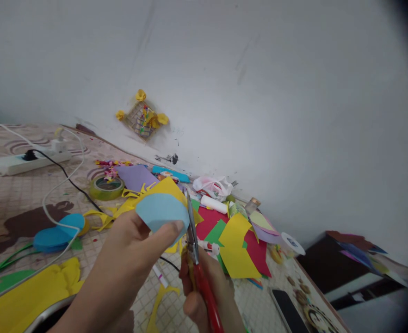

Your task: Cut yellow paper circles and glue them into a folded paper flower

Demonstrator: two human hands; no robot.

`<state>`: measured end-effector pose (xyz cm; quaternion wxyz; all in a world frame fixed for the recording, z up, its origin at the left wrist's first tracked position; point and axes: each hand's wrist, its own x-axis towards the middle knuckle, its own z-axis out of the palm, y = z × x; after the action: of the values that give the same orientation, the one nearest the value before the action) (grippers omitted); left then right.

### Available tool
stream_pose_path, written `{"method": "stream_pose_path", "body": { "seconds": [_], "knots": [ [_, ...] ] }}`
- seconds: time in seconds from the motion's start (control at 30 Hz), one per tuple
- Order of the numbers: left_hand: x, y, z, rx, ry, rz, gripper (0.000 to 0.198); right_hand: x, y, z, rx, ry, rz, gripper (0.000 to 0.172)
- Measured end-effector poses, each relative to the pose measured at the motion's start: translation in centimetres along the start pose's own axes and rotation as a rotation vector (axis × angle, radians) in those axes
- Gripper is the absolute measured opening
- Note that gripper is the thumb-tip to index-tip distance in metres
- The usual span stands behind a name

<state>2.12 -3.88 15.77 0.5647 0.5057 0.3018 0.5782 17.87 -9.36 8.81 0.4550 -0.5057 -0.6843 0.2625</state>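
Note:
Pinched in my left hand [131,259] is a rounded piece of light blue paper [160,210], laid against a sheet of yellow paper [171,186] whose corner sticks out behind it. My thumb presses on the blue piece's lower right. My right hand [209,284] is closed round red-handled scissors [206,286]. Their metal blades point up and away from me, along the right edge of the two papers; I cannot tell how far the blades are apart. Thin yellow paper offcuts [102,218] lie behind and left of my left hand.
A power strip [30,162] with cables crossing the table stands at left. Near it are clear tape [107,187] and blue paper circles [60,233]. To the right lie yellow sheets [233,231], a red sheet [259,256] and a phone [287,310]. A wall rises behind.

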Motion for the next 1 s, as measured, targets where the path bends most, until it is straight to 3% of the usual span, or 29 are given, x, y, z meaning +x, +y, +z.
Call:
{"method": "stream_pose_path", "body": {
  "seconds": [0.2, 0.37, 0.47, 0.7, 0.87, 1.0],
  "knots": [
    [0.0, 0.1, -0.6, 0.027, -0.046, 0.010, 0.020, 0.7, -1.2, -1.3, 0.003, -0.043, 0.018, 0.079],
    [0.0, -0.2, -1.4, 0.021, -0.180, -0.019, 0.002, 1.1, -3.0, -2.8, -0.037, -0.119, -0.006, 0.073],
    [0.1, 0.1, -1.3, 0.012, -0.221, -0.031, 0.010, 1.3, -3.6, -3.0, -0.027, -0.116, -0.012, 0.070],
    [0.1, 0.3, -1.2, 0.004, -0.179, -0.076, 0.017, 1.0, -3.4, -3.0, -0.085, -0.095, 0.005, 0.070],
    [0.2, 0.4, -0.9, 0.003, -0.179, -0.070, 0.011, 1.1, -3.6, -2.6, -0.075, -0.124, -0.013, 0.071],
    [0.4, 0.3, -1.4, 0.011, -0.198, -0.015, 0.006, 0.8, -2.8, -4.4, -0.069, -0.176, 0.011, 0.071]
  ]
}}
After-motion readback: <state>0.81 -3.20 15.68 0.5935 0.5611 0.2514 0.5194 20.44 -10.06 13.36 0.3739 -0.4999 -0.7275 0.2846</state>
